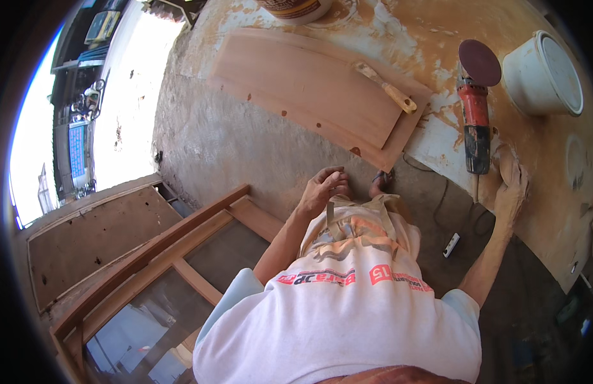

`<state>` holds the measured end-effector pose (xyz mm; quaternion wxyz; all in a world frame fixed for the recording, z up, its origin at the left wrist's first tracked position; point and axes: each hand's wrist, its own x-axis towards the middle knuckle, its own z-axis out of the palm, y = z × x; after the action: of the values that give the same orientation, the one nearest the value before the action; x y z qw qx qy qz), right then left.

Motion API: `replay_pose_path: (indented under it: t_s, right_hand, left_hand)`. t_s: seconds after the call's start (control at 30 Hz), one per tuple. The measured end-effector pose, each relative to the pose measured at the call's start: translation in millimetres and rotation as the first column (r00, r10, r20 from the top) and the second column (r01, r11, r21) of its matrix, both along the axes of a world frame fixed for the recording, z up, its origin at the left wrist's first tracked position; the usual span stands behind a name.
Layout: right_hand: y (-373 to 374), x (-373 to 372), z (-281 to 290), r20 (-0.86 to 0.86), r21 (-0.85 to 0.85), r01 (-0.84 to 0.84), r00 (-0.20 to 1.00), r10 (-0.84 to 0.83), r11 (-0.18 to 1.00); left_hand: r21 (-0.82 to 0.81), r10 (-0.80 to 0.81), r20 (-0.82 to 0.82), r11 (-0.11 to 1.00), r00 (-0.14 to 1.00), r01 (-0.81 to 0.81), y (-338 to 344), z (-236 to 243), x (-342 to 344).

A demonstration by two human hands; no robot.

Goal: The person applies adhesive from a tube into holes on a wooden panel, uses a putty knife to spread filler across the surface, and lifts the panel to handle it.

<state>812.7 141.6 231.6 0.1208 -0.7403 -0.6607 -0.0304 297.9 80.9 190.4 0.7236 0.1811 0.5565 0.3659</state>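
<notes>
My right hand (513, 187) is at the table's near edge, its fingers closed on a rounded, tan, flat-looking piece (506, 164) whose kind I cannot make out. Beside it lies a red and black angle grinder (474, 121) with a dark red sanding disc (479, 62). My left hand (324, 186) hangs in front of my waist, its fingers loosely bent and holding nothing. Beyond it, a brown wooden panel (290, 83) with a raised centre and dark spots along its edge lies on the table (431, 137). A putty knife (387, 88) with a wooden handle rests on the panel.
A white lidded bucket (538, 77) stands at the right, and another bucket (296, 9) at the far edge. A wooden frame with glass panes (200, 281) leans at my left. On the floor are a cable (441, 208) and a white power strip (451, 245).
</notes>
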Motion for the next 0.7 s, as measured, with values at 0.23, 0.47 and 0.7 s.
replay_pose_path:
  t_s: [0.23,0.47,0.7]
  right_hand:
    - [14,-22,40,-0.218,0.208,0.148,0.971,-0.102,0.967]
    - [-5,-13,16,-0.247,-0.007,0.237,0.941,-0.231,0.972]
    - [-17,-10,-3,0.069,0.117,0.112,0.99,-0.12,0.987]
  left_hand:
    - [0.057,0.195,0.301,0.973,0.933,-0.222,48,-1,27]
    - [0.062,0.16,0.014,0.985,0.987,-0.16,34,-8,2]
    - [-0.221,0.084,-0.388,0.958,0.918,-0.181,-61,-110,-103]
